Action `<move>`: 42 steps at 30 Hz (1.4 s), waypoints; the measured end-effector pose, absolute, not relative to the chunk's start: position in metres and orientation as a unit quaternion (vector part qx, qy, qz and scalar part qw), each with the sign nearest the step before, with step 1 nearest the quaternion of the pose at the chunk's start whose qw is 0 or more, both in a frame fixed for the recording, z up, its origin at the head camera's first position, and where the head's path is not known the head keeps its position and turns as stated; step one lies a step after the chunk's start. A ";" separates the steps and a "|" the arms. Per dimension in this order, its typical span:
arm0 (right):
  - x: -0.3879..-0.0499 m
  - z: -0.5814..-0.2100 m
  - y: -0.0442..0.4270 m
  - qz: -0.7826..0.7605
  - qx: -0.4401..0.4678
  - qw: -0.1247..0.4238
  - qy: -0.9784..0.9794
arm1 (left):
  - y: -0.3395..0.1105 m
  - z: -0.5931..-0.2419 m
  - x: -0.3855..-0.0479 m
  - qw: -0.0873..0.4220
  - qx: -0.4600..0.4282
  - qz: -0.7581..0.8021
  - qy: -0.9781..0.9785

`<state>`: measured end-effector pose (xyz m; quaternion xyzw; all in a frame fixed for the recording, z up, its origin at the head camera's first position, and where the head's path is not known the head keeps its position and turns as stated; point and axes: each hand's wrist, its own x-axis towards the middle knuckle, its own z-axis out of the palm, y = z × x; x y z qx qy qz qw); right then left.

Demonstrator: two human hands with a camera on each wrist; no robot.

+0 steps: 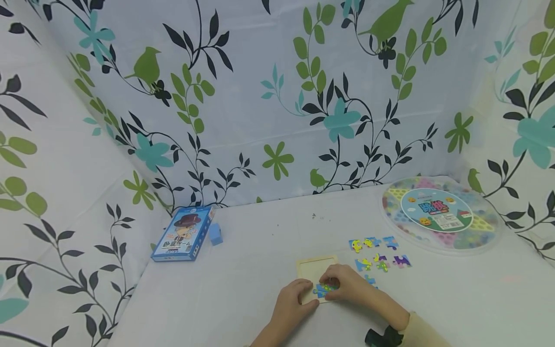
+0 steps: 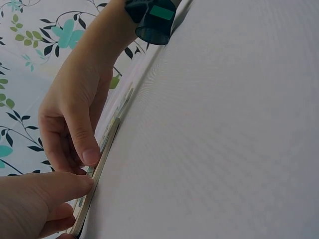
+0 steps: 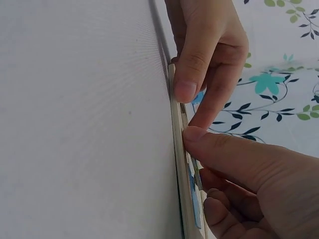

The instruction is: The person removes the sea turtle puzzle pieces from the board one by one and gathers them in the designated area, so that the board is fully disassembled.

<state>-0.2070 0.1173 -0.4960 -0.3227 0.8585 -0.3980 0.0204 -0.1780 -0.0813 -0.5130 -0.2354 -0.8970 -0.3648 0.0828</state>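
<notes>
A square wooden puzzle tray (image 1: 316, 260) lies on the table, with several joined blue and yellow jigsaw pieces (image 1: 320, 292) in its lower part. My left hand (image 1: 293, 304) holds the tray at its lower left corner, thumb along the near edge. Over the tray's right side, my right hand (image 1: 352, 287) pinches a jigsaw piece (image 3: 198, 178) between thumb and fingers, tilted against the pieces below. The fingers partly cover that piece in the head view. The left wrist view shows the left thumb (image 2: 75, 185) against the tray's edge.
Several loose jigsaw pieces (image 1: 382, 265) lie right of the tray. Behind them rests a round, clear-edged game case (image 1: 485, 226). A blue card-game box (image 1: 175, 241) and a small blue block (image 1: 215, 234) are at the back left. A patterned cloth (image 1: 243, 140) hangs behind the table.
</notes>
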 end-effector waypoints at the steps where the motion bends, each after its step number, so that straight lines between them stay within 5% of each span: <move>1: -0.207 -0.496 0.117 -0.399 -0.324 0.018 0.857 | -0.081 -0.513 -0.178 0.083 -0.236 -0.365 -0.897; 42: -0.208 -0.480 0.144 -0.394 -0.373 -0.016 0.840 | -0.082 -0.511 -0.181 0.072 -0.236 -0.365 -0.898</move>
